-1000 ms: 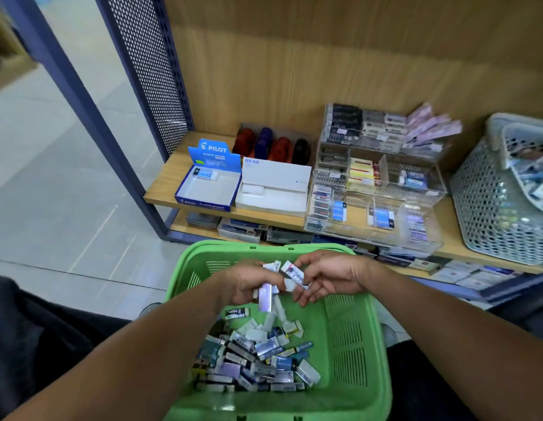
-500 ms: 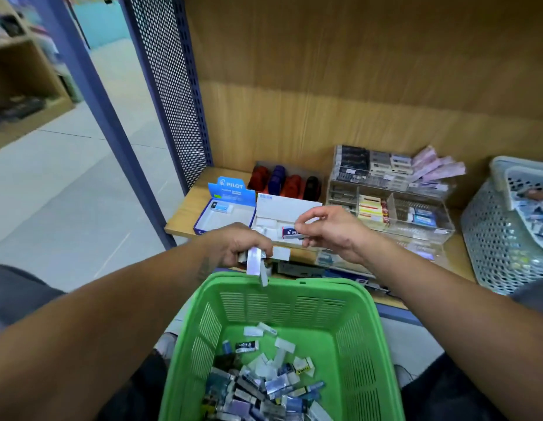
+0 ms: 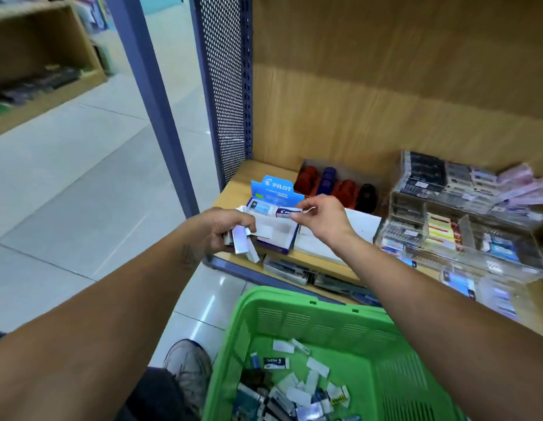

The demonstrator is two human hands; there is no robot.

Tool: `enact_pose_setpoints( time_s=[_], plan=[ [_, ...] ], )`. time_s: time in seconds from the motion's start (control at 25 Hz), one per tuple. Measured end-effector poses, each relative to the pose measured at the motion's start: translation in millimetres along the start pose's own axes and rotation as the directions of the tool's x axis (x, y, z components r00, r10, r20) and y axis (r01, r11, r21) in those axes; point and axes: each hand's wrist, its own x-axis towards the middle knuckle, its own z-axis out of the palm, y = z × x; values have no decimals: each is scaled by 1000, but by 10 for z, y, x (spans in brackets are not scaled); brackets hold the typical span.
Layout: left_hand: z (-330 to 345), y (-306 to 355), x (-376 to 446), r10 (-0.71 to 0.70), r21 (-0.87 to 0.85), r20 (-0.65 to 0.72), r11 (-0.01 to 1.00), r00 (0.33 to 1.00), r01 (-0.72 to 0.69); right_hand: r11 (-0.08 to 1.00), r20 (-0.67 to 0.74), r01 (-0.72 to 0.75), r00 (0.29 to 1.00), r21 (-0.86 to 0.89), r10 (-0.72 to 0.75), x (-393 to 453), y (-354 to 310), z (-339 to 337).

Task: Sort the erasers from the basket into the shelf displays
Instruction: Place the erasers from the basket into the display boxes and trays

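Big wooden shelf (image 3: 233, 192) ahead of you, green basket (image 3: 385, 344) near, under your forearms, loose erasers heaped in its near left corner. To the right on the shelf, the clear acrylic displays (image 3: 464, 238); to the left, the blue Pilot box (image 3: 274, 189), open and nearly bare, with one eraser lying along its far edge.

Your right hand (image 3: 321, 220) pinches a Pilot eraser (image 3: 286, 211) by one end between thumb and fingertips, right over the far side of that box, beside the one already there. The danger: let go while it hangs at a tilt and it may land crooked, or skip over the low wall onto the white box (image 3: 361, 223) just to the right. Lower it before you release.

Now the bigger worry: your left hand (image 3: 224, 229), curled round a loose bundle of erasers (image 3: 241, 243). Several poke out below the fingers, fanned apart, just off the box's near left corner at the shelf edge. I'd judge that grip as weak; turn the wrist or relax and one could slide out to the floor, missing the basket altogether. Squeeze them together, or bring that hand over the shelf.
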Motion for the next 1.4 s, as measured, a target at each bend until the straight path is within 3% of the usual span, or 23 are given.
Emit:
enact_pose_setpoints(
  time_s=[0.16, 0.6, 1.12, 1.4],
  plan=[
    [-147, 41, -6, -24, -12, 61, 1000, 998, 24, 1000, 20, -30, 999, 10, 29, 59, 52, 110],
    [-231, -27, 81, -65, -60, 64, 996, 996, 69, 920, 47, 35, 999, -389, -18, 254, 49, 577],
    [-270, -50, 253, -83, -85, 69, 992, 994, 88, 927, 21, 55, 999, -372, -51, 358, 106, 925],
    [-258, -52, 269, -87, -83, 58, 992, 995, 91, 938, 29, -37, 998, -344, 49, 396, 136, 962]
  ],
)
